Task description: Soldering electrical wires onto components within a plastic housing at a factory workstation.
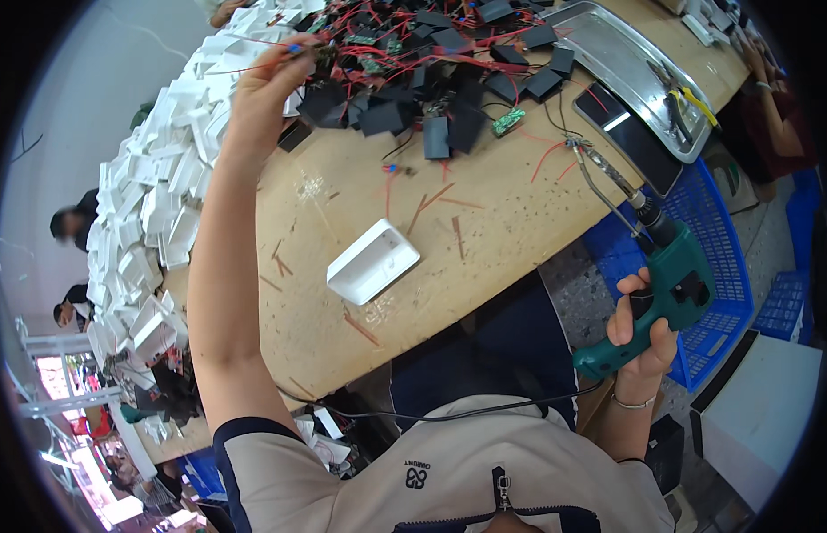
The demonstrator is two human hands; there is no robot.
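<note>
My left hand [264, 84] reaches far across the wooden table [342, 231] and pinches a small dark part with red wires [317, 55] at the edge of a heap of black modules and red wires [431, 62]. My right hand [643, 333] grips the handle of a green electric screwdriver [667, 280] off the table's right edge; its long bit [604, 173] points up toward the table. A white plastic case [372, 261] lies open side up in the middle of the table, untouched.
A big pile of white plastic cases [155, 195] lines the table's left edge. A metal tray with tools [627, 62] and a dark phone [631, 133] sit far right. Blue crates [715, 258] stand beside me. Another person's arm [778, 107] is at the top right.
</note>
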